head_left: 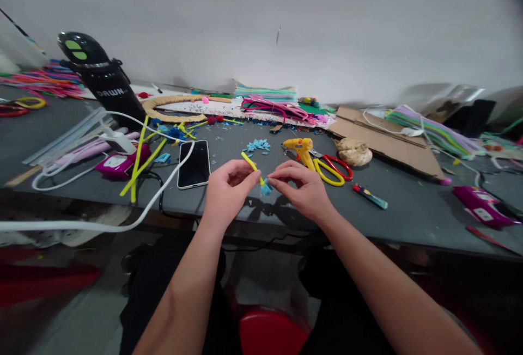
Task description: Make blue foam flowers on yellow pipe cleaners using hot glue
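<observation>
My left hand [232,185] is closed on a yellow pipe cleaner [249,160], whose upper end sticks out above the fingers. At its lower end sits a small tuft of light blue pieces [265,188]. My right hand [300,185] pinches at that blue tuft with thumb and fingertips; whether a separate blue piece is between them is too small to tell. Just beyond the hands lies a pile of light blue pieces [257,145]. A yellow glue gun [301,150] and scissors with red and yellow handles [330,174] lie close to the right hand.
A phone [194,164] lies left of my hands, with a white cable [159,197] looping past it. Farther left stand a black bottle [104,85] and yellow pipe cleaners [141,161]. On the right are a cutter knife [370,196], cardboard [392,145] and a purple box [484,205].
</observation>
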Demonstrator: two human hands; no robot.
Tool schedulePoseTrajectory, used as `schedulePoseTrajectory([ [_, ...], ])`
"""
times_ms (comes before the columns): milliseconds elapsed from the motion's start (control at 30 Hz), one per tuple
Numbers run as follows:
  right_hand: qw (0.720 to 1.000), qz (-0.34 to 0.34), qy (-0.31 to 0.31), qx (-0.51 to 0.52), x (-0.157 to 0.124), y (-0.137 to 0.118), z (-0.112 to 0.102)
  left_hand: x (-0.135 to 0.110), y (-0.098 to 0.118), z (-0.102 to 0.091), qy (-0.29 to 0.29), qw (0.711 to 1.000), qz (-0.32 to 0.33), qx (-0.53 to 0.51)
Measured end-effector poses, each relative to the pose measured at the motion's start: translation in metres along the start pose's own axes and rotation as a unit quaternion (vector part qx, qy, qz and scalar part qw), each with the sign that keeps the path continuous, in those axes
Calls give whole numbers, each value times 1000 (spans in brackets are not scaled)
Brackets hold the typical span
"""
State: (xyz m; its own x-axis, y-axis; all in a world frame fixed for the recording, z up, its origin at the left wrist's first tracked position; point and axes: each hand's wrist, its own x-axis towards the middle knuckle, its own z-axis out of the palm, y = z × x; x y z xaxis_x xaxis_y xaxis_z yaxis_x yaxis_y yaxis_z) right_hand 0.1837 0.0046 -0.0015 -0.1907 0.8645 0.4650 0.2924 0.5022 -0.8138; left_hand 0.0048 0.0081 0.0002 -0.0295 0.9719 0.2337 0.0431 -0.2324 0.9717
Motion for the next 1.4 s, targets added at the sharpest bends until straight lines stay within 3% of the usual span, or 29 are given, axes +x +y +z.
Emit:
schedulePoseTrajectory([
  [433, 999, -20, -29, -15, -2, -1, -2, 1, -2, -1, 9, 1000, -7, -7],
  [700, 998, -42, 12, -40, -3, -2, -1, 1, -2, 1, 1, 1000, -6, -24],
  [1400, 992, -93, -38, -81, -6, 5, -4, 1, -4, -3, 3, 999, -13, -36],
])
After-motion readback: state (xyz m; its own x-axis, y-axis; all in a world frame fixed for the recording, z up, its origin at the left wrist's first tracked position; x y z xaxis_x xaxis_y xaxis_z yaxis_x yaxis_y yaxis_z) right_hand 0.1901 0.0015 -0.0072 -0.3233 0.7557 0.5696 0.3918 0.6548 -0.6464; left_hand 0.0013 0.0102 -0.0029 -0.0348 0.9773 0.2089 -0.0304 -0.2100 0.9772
